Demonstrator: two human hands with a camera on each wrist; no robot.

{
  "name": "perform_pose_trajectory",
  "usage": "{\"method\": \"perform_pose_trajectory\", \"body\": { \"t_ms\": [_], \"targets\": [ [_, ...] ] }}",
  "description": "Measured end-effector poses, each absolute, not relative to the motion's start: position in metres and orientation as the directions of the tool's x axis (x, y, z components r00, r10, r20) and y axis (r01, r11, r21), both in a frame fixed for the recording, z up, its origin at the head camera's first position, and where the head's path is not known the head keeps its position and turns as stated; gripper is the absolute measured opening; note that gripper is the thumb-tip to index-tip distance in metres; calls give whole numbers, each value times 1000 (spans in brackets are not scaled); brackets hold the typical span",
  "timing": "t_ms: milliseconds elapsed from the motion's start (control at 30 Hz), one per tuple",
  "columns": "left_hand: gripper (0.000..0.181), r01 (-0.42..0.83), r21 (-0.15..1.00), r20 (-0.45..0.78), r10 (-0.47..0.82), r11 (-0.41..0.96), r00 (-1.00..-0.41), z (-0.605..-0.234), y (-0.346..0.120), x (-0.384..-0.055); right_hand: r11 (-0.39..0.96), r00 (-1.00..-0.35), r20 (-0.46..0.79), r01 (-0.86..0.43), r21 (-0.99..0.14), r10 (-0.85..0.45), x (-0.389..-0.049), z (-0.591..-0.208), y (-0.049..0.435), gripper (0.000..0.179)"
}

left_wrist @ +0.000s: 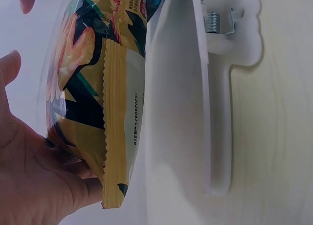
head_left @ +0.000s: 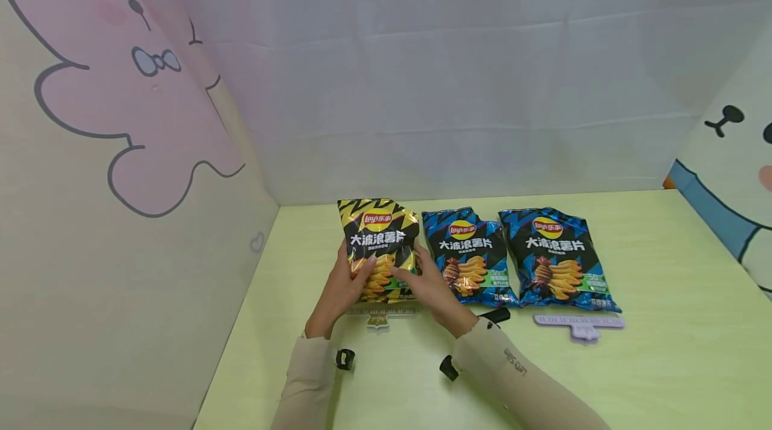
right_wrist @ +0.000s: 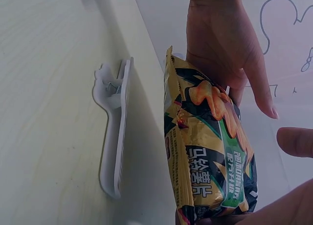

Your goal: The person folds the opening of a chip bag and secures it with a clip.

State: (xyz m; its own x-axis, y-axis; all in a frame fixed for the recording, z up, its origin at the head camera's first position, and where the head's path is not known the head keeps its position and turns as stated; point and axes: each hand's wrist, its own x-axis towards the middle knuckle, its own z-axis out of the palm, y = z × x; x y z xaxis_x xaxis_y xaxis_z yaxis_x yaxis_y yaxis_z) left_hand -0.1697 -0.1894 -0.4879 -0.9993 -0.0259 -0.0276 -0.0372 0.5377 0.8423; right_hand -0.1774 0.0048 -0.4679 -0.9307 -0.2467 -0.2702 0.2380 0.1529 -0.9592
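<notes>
A yellow and black bag of potato chips (head_left: 380, 232) is held between both hands, its printed front up. My left hand (head_left: 342, 289) grips its left side, the thumb on the front and the fingers around the edge. On the other side, my right hand (head_left: 435, 291) grips the bag the same way. The left wrist view shows the bag's crimped bottom edge (left_wrist: 115, 122) close by the left palm. Just in front of the bag lies a pale sealing clip (head_left: 378, 320), seen as white with a metal spring in the right wrist view (right_wrist: 115, 132).
Two blue chip bags (head_left: 464, 256) (head_left: 551, 259) lie in a row to the right. A lilac sealing clip (head_left: 582, 325) sits below the far one. Another dark clip end (head_left: 496, 315) shows beside the right forearm. Fabric walls enclose the pale yellow table (head_left: 681, 349).
</notes>
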Motion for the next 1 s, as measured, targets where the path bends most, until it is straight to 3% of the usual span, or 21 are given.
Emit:
{"method": "perform_pose_trajectory", "body": {
  "t_ms": [1000],
  "targets": [
    [84,14,853,8,14,521,-1000,-476,-178,-165,179,-943,-249,211,-961,-223,-174,-462,20,82]
  ]
}}
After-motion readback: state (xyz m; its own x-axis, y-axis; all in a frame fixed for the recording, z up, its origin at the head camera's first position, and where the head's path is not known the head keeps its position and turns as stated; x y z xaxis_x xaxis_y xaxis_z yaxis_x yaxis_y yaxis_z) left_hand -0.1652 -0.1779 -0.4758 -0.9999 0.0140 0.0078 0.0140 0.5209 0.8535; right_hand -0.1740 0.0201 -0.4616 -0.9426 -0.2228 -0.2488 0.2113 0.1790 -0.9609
